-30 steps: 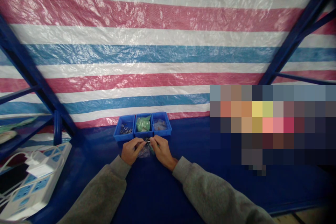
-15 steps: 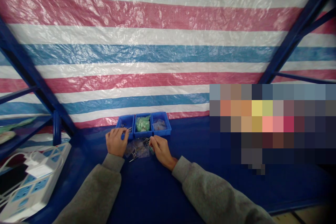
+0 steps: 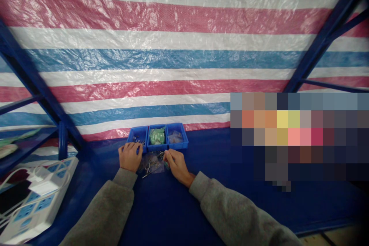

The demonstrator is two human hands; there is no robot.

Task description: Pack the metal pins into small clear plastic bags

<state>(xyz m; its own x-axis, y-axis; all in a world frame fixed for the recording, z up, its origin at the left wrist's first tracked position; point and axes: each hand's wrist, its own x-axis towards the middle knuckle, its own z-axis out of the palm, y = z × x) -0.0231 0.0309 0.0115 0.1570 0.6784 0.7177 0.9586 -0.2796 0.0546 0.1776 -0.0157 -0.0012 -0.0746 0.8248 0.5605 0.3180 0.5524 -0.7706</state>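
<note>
My left hand [image 3: 130, 157] is at the front edge of the left blue bin [image 3: 133, 130], its fingers curled down and the tips drawn together. Whatever they may hold is hidden. Inside that bin lie several small metal pins or screws [image 3: 138, 140]. My right hand [image 3: 176, 164] is closed in a pinch, with a bit of something green beside the fingertips; I cannot make out what it grips. Between both hands a clear plastic bag [image 3: 157, 167] lies on the blue table, with loose dark and silvery metal pieces [image 3: 148, 168] on it.
The middle bin holds green packets [image 3: 157, 136]; the right bin holds clear bags [image 3: 175, 137]. A white power strip [image 3: 43, 215] with plugged-in chargers [image 3: 46, 181] stands at the left. Blue frame posts [image 3: 37, 84] and a striped sheet [image 3: 173, 57] enclose the table. Part of the right side is blurred out.
My left hand has shifted slightly right and down, off the bin's contents toward its front edge. My right hand has barely moved.
</note>
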